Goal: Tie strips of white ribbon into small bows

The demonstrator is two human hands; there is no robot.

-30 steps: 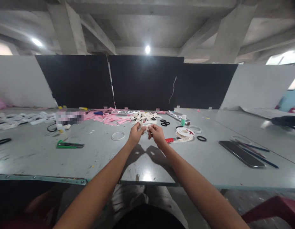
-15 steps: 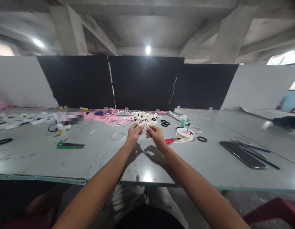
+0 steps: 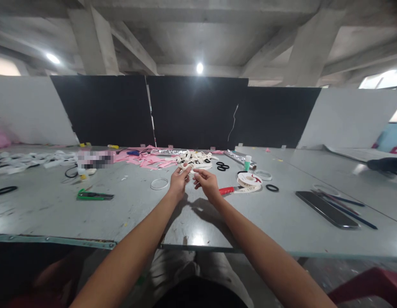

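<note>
So the cream ribbon piece (image 3: 187, 167) is up in the middle, just above the tabletop (image 3: 137, 220). Left hand (image 3: 179, 182) has it pinched between thumb and fingertips, the other fingers curled in. Right hand (image 3: 207, 182) is just beside it, half curled, thumb and index close together near the ribbon; can't tell if it's gripping any of it. Both hands are off the table, their shadows falling underneath. Left forearm comes in from about 7 o'clock, right one from about 4, fingertips angled in toward each other.

Going by clock from the ribbon: a pile of cream strips (image 3: 198, 157) just past it at 1, pink strips (image 3: 143, 160) around 9:30, a pale ring (image 3: 159, 184) near 8, and a green cutter (image 3: 94, 195) farther out past that. Some black rings (image 3: 222, 166) sit at 3, with the ribbon spool (image 3: 249, 178) beyond, and a red handle (image 3: 226, 190) at 4, right by the right wrist.
</note>
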